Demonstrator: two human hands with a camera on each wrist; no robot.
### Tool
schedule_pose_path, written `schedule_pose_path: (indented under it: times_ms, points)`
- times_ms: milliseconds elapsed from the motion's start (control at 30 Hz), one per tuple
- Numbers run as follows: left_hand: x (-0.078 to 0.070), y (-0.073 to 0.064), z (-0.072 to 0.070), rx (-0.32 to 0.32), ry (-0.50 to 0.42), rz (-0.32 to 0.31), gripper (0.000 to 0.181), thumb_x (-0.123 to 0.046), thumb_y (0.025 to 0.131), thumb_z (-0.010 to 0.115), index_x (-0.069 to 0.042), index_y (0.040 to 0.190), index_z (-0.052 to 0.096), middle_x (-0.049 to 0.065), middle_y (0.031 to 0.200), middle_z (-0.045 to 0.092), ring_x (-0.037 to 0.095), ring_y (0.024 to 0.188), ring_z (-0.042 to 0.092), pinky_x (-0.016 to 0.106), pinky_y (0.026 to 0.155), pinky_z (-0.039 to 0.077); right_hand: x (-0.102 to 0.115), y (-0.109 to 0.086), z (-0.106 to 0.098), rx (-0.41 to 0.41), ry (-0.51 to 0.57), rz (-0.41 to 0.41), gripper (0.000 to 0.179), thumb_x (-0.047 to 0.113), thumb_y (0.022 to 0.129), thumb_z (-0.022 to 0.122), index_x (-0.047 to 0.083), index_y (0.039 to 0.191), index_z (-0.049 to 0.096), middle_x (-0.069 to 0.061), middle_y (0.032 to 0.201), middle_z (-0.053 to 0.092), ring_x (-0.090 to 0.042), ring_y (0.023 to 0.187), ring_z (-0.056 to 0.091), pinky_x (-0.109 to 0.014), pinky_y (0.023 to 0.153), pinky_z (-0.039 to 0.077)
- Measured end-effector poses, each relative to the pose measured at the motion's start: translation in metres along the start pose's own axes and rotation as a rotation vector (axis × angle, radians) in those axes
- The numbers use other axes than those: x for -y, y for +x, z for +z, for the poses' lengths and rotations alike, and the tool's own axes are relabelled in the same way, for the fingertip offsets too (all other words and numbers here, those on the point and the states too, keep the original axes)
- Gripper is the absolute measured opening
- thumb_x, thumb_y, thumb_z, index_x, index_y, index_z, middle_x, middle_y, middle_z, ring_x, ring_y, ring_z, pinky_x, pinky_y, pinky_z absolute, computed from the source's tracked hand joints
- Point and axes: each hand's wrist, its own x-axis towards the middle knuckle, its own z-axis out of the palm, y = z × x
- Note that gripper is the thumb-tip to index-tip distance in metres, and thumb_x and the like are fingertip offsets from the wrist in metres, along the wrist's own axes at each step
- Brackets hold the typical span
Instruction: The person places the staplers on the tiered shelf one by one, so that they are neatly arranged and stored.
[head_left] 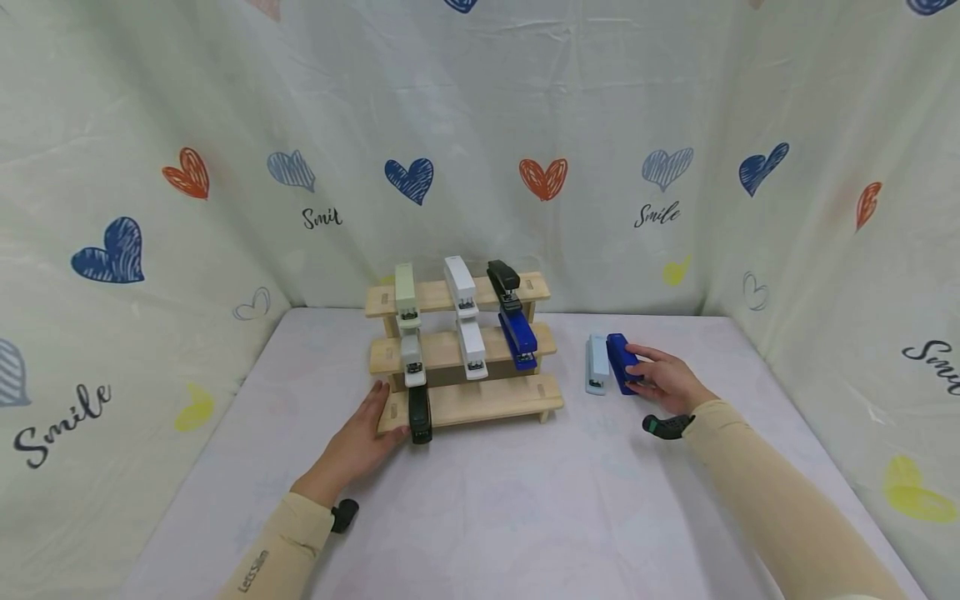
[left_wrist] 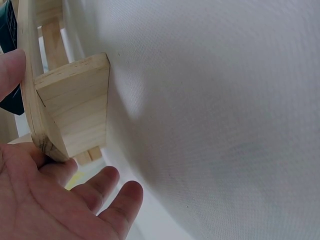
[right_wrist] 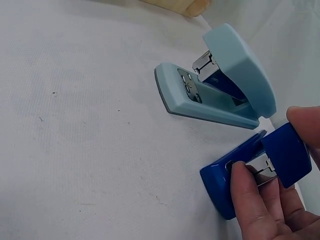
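With its fingers, my right hand [head_left: 670, 383] pinches the upper arm of a dark blue stapler [right_wrist: 287, 155], which stands on the white table at the right. In the right wrist view, one fingertip reaches between its arm and base. Beside it stands a light blue stapler [right_wrist: 240, 70]. My left hand [head_left: 367, 437] holds the lowest left corner of a three-tier wooden rack [head_left: 487, 402], thumb at the front edge beside a black stapler [head_left: 420, 414]. Its other fingers lie around the board's end, loosely bent in the left wrist view.
The middle tier bears a grey-green stapler [head_left: 412, 358], a white stapler [head_left: 472, 348] and a blue stapler [head_left: 517, 337]. Up top stand a light green stapler [head_left: 405, 292], another white stapler [head_left: 460, 285] and a black one. A printed curtain [head_left: 480, 233] rises behind.
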Motion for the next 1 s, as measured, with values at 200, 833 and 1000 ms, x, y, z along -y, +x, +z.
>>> schedule_pose_path:
  times_ms: [200,833,1000]
  points:
    - [-0.001,0.0,0.0,-0.002,-0.003,-0.001,0.084,-0.036,0.1,0.06,0.006,0.156,0.015,0.024,0.162,0.011,0.044,0.145,0.019,0.058,0.113,0.025,-0.003,0.0,-0.005,-0.017,0.007,-0.005,0.063,0.003,0.102,0.052,0.015,0.159,0.027,-0.018,0.165,-0.002,-0.036,0.146,0.016,-0.043,0.11,0.035]
    - [-0.003,-0.001,-0.001,-0.001,0.004,0.0,0.084,-0.036,0.099,0.06,0.006,0.156,0.016,0.025,0.162,0.012,0.045,0.145,0.02,0.058,0.113,0.026,0.008,-0.051,-0.009,0.065,-0.028,-0.12,0.063,0.005,0.103,0.052,0.007,0.159,0.023,-0.018,0.164,-0.009,-0.04,0.146,0.013,-0.041,0.107,0.038]
    - [-0.003,-0.001,-0.001,0.003,0.0,-0.002,0.084,-0.036,0.099,0.06,0.006,0.156,0.016,0.025,0.162,0.012,0.044,0.145,0.019,0.059,0.113,0.025,0.011,-0.066,0.0,0.08,-0.042,-0.132,0.063,0.006,0.102,0.055,0.007,0.158,0.025,-0.019,0.164,-0.007,-0.042,0.146,0.013,-0.043,0.106,0.038]
